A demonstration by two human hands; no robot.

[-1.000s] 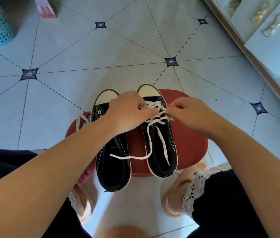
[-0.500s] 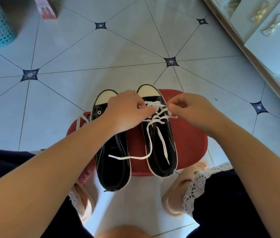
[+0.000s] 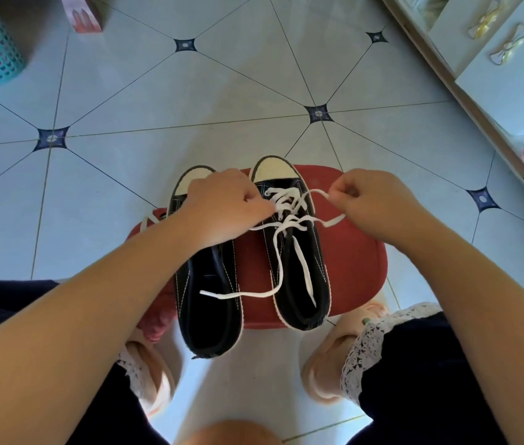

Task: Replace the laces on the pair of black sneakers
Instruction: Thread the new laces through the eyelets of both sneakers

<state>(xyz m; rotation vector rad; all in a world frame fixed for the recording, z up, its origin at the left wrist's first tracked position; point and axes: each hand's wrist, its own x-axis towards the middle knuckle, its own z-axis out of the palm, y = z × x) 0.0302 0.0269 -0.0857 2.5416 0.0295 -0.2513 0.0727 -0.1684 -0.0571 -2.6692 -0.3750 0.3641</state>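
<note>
Both black sneakers stand side by side on a red stool (image 3: pixel 352 261), toes pointing away from the person, with the stool set on a tiled floor (image 3: pixel 222 91) between the person's feet. The step in hand concerns the right sneaker (image 3: pixel 316 252): a white lace (image 3: pixel 286 221) crosses its front eyelets in slack, uneven loops, and its 2 free ends trail back toward the heel, 1 lying inside that shoe's opening and 1 running across onto the left sneaker (image 3: pixel 206 303). The left hand (image 3: pixel 222 208) lies over the toe area of the left sneaker with fingers curled, its fingertips pinching the lace at the inner eyelet row of the right sneaker. The right hand (image 3: pixel 376 200) is held just beside the outer edge of that shoe, thumb and forefinger pinching a raised loop of the same lace. No lace shows in the visible rear part of the left sneaker; its front is hidden under the left hand. A separate white strand (image 3: pixel 149 220) lies at the stool's left edge. Whether the lace is being drawn out or threaded in cannot be determined. Judged from the slack, the lacing is roughly midway on 1 shoe. The next move calls for steady tension on the pinched loop while the left hand anchors the crossing, then feeding the free end through the following eyelet without twisting the flat lace.
</note>
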